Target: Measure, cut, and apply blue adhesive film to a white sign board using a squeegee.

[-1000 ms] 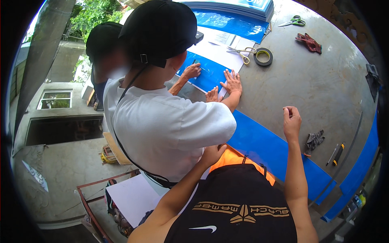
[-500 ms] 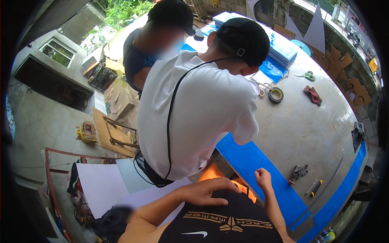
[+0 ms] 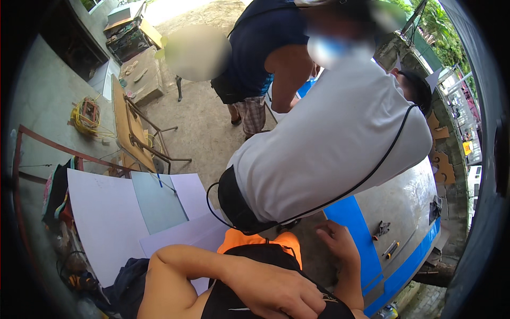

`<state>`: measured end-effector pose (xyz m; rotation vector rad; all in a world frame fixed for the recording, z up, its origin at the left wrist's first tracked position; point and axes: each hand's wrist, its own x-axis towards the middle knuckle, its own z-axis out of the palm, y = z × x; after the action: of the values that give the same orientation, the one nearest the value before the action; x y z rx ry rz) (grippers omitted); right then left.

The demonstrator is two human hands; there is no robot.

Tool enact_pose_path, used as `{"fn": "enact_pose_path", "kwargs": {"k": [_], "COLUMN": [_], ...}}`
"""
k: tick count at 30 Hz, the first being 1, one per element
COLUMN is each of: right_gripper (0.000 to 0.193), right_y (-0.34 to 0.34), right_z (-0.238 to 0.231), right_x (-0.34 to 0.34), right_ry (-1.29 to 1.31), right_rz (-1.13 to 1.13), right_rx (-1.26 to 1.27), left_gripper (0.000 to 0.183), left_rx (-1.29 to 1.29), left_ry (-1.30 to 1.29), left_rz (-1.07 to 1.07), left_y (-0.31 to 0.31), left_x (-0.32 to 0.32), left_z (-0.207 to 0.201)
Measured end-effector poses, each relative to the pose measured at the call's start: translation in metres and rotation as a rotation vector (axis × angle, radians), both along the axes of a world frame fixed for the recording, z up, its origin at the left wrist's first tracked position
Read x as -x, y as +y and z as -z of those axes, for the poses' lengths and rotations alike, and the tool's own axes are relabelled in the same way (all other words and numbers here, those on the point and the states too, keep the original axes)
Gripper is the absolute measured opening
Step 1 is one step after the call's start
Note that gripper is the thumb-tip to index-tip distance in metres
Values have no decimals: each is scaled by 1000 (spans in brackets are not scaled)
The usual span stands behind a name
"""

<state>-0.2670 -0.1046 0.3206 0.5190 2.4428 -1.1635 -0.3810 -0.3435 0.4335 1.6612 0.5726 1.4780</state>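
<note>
My left hand (image 3: 281,290) lies against the front of my black shirt (image 3: 265,256), its fingers bent inward and close together. Their tips are hidden, so I cannot make out what is in them. Loosely bent with its fingers a little apart, my right hand (image 3: 340,242) hangs in the air and holds nothing. A long blue strip (image 3: 351,220) on the table is the thing nearest to it. Below my shirt show my orange shorts (image 3: 241,239).
A person in a white shirt (image 3: 329,143) leans over the table (image 3: 401,196) ahead. Behind stands another person in a dark top (image 3: 268,37). Dark gloves (image 3: 381,229) and a yellow-black cutter (image 3: 392,249) lie on the table. Large white panels (image 3: 103,212) and a folding table (image 3: 133,127) stand left.
The view has swung left and back from the table. My left hand has slid lower on my shirt and its fingers have curled. My right hand's fingers have loosened. The white-shirted person appears further right.
</note>
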Motion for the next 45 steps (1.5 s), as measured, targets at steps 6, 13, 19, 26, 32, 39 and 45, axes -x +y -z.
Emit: {"fn": "enact_pose_path", "kwargs": {"k": [6, 13, 19, 26, 32, 39, 45], "right_gripper": [21, 20, 14, 10, 11, 11, 10], "right_y": [-87, -146, -196, -256, -281, -282, -259], "right_z": [-57, -55, -32, -18, -2, 2, 26], "right_x": [17, 40, 60, 151, 229, 270, 306], "right_ry": [337, 351, 423, 557, 613, 618, 703], "right_rz": [-16, -205, 27, 257, 428, 616, 718], "right_rx": [434, 553, 616, 417, 355, 226, 210], "left_gripper": [16, 7, 28, 26, 21, 20, 19], "left_rx": [-47, -118, 561, -1, 274, 410, 484], "left_ry": [-851, -975, -1310, -1161, -339, -370, -210], "left_rz": [-312, -290, -126, -360, -276, -428, -655], "left_y": [-66, -81, -133, -164, -214, -219, -188], "left_x": [8, -16, 43, 114, 265, 331, 369], "left_z": [-11, -55, -106, -48, 6, 11, 23]}}
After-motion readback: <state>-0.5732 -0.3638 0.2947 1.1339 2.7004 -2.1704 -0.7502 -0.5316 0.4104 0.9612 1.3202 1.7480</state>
